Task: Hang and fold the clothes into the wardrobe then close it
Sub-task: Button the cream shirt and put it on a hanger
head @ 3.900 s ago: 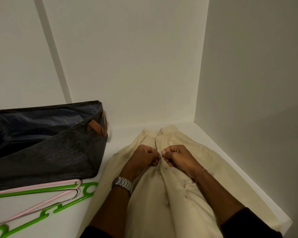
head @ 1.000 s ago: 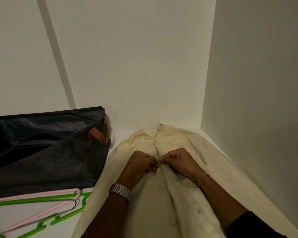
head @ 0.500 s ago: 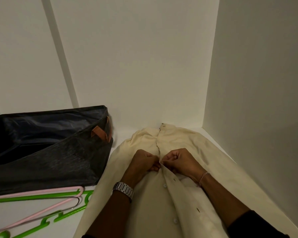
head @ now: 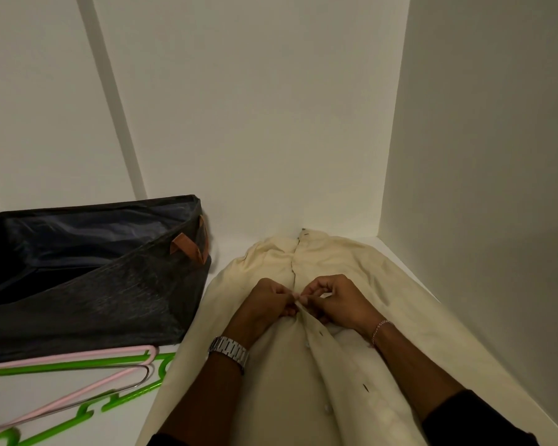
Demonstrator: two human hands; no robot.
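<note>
Both hands pinch the button front of a cream shirt lying flat on a white wardrobe shelf.

The white shelf (head: 409,268) meets pale walls at the back and right; its front edge is cut off by the frame. The cream shirt (head: 384,294) lies collar toward the back corner, its hem out of view below. A dark fabric storage bin (head: 87,284) stands left of it, open, its inside too dark to make out. A green hanger (head: 87,410) and a pink hanger (head: 71,397) lie in front of the bin, partly cut off. The left hand (head: 264,300) and right hand (head: 339,300) meet at the placket mid-chest, fingers curled, pinching the cloth; whatever sits between the fingertips is hidden.
</note>
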